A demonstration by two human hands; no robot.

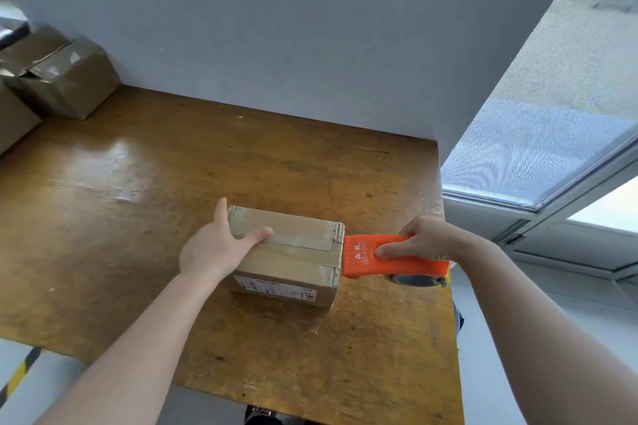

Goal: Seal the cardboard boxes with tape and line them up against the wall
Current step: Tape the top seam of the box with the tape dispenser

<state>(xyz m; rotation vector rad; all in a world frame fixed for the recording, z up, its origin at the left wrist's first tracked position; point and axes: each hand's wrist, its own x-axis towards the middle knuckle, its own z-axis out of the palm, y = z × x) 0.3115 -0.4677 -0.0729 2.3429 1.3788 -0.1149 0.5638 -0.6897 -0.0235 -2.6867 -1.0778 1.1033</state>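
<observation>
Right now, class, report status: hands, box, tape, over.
Left hand braces box, left end. Right hand grips orange tape dispenser at right end. Nothing blocking.

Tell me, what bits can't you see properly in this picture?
All in the head view:
- Tape roll: mostly hidden under the orange dispenser that the right hand grips.
- Label on the box: print too small to read.
- Left hand: most fingers hidden behind the hand and the box's end.
- Cardboard boxes at far left: blurred, cut off by the edge.
- Shiny thing above them: cut off, cannot tell what.
</observation>
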